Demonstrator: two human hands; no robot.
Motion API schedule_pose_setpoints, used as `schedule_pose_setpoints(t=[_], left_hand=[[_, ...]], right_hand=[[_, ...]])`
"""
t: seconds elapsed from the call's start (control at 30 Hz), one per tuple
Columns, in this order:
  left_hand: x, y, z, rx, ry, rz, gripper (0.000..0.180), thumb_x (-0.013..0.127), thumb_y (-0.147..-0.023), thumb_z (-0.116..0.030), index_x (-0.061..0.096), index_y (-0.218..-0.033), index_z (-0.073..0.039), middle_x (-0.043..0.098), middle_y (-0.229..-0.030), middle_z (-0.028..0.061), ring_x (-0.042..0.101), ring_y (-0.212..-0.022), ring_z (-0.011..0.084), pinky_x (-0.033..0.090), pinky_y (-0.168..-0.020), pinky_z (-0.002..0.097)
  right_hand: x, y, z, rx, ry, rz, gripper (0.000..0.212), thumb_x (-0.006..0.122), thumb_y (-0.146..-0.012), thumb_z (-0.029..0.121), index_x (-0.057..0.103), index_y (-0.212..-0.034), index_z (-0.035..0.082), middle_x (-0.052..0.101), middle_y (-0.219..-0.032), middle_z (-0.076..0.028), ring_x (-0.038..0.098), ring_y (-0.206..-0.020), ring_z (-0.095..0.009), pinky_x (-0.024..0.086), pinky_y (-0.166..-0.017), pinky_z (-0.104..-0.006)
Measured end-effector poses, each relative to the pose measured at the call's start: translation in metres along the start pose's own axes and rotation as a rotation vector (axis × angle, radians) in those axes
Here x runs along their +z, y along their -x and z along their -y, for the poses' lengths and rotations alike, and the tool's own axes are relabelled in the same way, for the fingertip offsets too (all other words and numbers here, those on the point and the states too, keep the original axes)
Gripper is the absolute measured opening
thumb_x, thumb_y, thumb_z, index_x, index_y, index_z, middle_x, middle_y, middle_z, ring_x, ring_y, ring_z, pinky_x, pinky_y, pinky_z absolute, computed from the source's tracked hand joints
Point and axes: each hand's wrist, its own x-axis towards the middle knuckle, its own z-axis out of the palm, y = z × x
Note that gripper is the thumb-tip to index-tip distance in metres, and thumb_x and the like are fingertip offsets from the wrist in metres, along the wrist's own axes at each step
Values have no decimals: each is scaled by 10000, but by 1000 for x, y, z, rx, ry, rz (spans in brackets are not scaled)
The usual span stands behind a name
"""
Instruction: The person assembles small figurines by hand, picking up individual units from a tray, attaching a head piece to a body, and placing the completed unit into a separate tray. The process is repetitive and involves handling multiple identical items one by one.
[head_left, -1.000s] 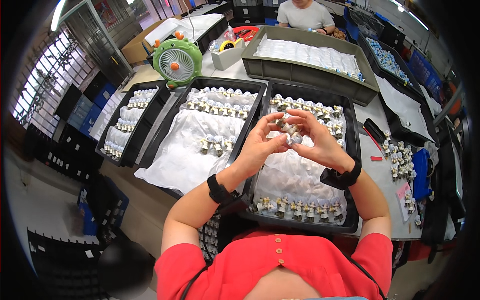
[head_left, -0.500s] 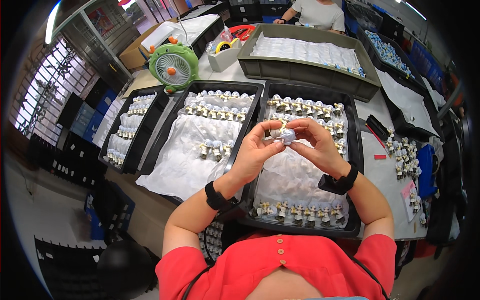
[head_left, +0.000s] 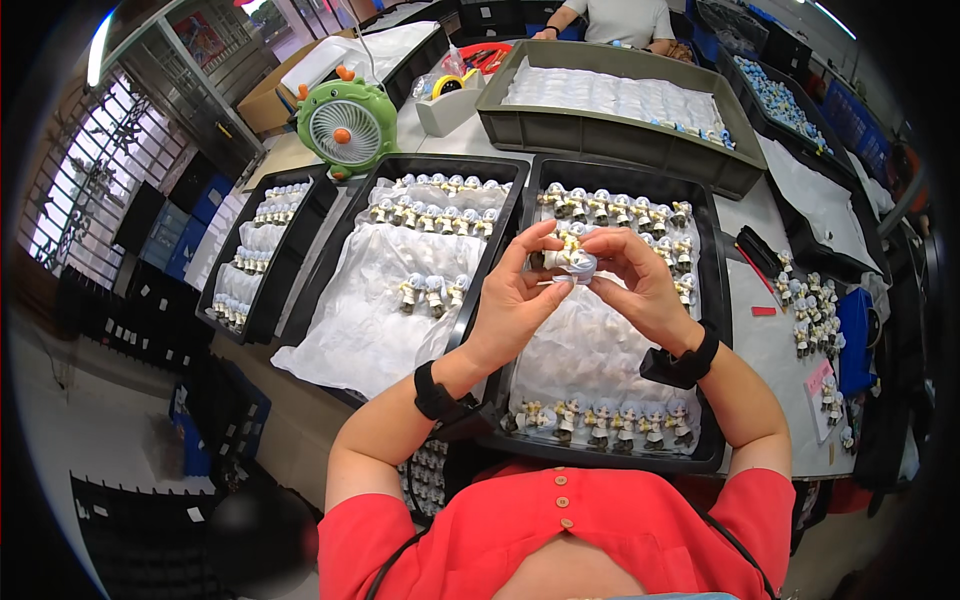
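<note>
Left hand [head_left: 508, 305]: our thumb and fingers pinch the figurine [head_left: 575, 264] from its left side.
Right hand [head_left: 645, 300]: our thumb and fingertips steady the same figurine from the other side.
Figurine: we hold it above the right black tray [head_left: 708, 240], pale head toward us.
Tray lining: we see white sheets [head_left: 590, 350] between rows of other figurines [head_left: 622, 422].
Fan [head_left: 350, 128]: our green one stands beyond the trays.

Green fan [head_left: 347, 124] — left of a pale caddy [head_left: 447, 117], yellow tape roll [head_left: 447, 86], red tray [head_left: 486, 46], barred window [head_left: 95, 165]
</note>
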Motion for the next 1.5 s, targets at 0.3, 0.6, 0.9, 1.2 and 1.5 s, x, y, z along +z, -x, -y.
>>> schedule_pose_setpoints(t=[0.3, 0.6, 0.9, 1.2, 1.5], left_hand=[[0, 2, 5, -100, 26, 12, 604, 632, -845, 19, 358, -1375, -69, 460, -1206, 88, 576, -1031, 144, 521, -833, 263], [-3, 0, -4, -471, 192, 176, 546, 578, -929, -292, 351, -1386, -95, 591, -1166, 124, 674, -865, 191, 530, -758, 256], [-2, -1, 3, -421, 171, 165, 556, 558, -934, -344, 350, -1390, -104, 612, -1144, 126, 664, -920, 209, 530, -798, 278], [-6, 0, 7, -503, 213, 165, 516, 562, -930, -357, 408, -1327, -65, 633, -1062, 97, 663, -891, 181, 543, -754, 274], [-8, -1, 8, -566, 180, 247, 446, 547, -913, -468, 571, -1113, -70, 567, -769, -19, 551, -620, 55, 466, -593, 188]], right_hand=[[-3, 0, -3, 68, -20, -66, 251, 628, -844, -24, 571, -1087, 8, 614, -1034, -45, 609, -972, -127, 495, -896, -278], [-4, 0, -1, 111, -168, -72, 206, 628, -872, 39, 581, -1067, -8, 637, -974, -54, 627, -881, -112, 520, -797, -259], [-8, -2, 1, 172, -141, -37, 166, 620, -886, 59, 581, -1038, 5, 623, -979, -41, 607, -865, -99, 521, -749, -256], [-6, -2, 1, 246, -50, -72, 210, 664, -851, 110, 616, -1025, 4, 646, -933, -39, 619, -829, -89, 499, -739, -234], [-14, -2, 0, 376, 58, -18, 211, 632, -866, 192, 648, -835, -16, 639, -707, -31, 599, -661, -78, 475, -614, -224]])
